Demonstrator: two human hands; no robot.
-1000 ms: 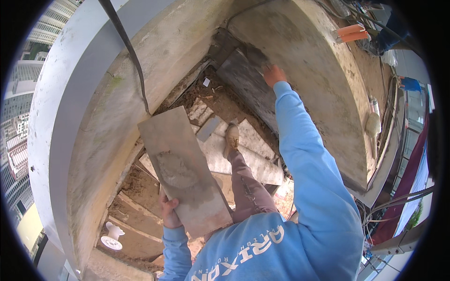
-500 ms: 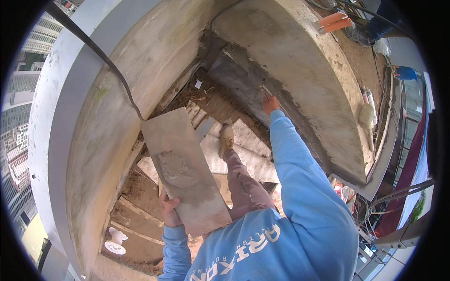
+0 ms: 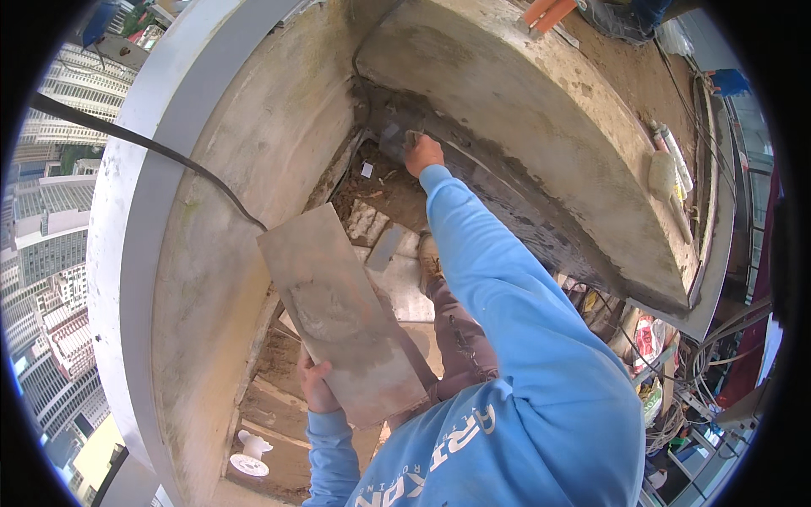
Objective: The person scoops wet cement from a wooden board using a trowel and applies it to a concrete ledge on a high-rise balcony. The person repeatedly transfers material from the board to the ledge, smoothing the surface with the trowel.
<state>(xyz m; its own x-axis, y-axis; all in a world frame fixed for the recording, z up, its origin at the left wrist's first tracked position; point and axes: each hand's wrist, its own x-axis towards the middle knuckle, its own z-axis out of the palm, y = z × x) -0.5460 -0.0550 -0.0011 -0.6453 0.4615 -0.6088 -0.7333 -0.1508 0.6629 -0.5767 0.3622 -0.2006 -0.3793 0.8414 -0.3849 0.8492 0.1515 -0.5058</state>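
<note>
My left hand grips the edge of a rectangular mortar board, its thumb on top and fingers hidden underneath. A patch of wet grey mortar lies spread over the middle of the board. My right hand, arm stretched far forward, is closed round a trowel; its blade is partly seen just left of the fist. That blade is near the foot of the right-hand wall, close to the inner corner. Dark, damp mortar runs in a band along the wall's base.
A black cable crosses the left parapet. Below are my boot, a grey flat piece, a small white card and a white spool. Tubes lie on the right ledge; bags and coiled cables stand beyond.
My right hand has moved forward and left along the wall with the trowel, closer to the corner. The board stays in my left hand, and the view has shifted.
</note>
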